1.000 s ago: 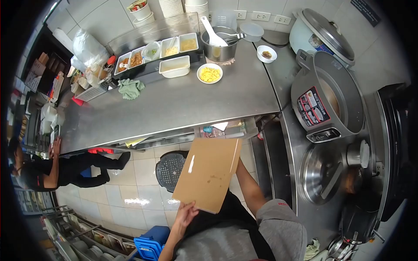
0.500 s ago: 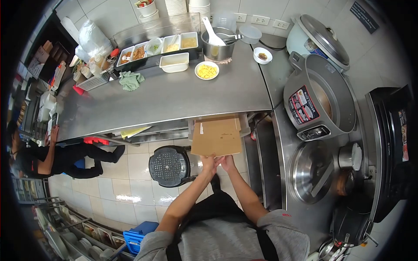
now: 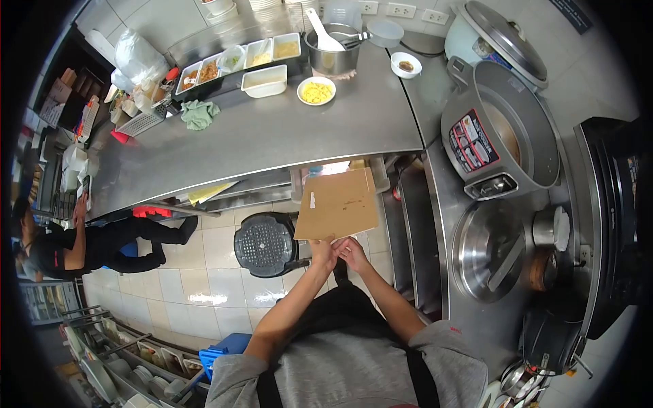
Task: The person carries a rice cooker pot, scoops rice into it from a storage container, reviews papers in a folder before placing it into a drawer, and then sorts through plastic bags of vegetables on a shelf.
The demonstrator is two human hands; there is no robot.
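My left hand (image 3: 322, 251) grips the near edge of a flat brown cardboard sheet (image 3: 338, 205), thumb on top. The sheet has a small white label and dark stains. My right hand (image 3: 351, 253) is close beside the left, its fingers curled near the sheet's near edge; whatever they pinch is too small to make out. Beyond the sheet, an open translucent drawer (image 3: 383, 178) under the counter shows light and colourful contents, partly hidden by the cardboard.
On the steel counter (image 3: 272, 139) are a bowl of yellow pieces (image 3: 316, 90), a pot (image 3: 333, 60) and a green cloth (image 3: 200, 114). A black stool (image 3: 264, 243) stands left of my hands. A rice cooker (image 3: 500, 129) sits right. Another person (image 3: 64, 248) works at far left.
The cardboard sheet has tilted and shifted slightly left, uncovering the drawer's contents behind it. My right hand has drawn a little away from the sheet's edge.
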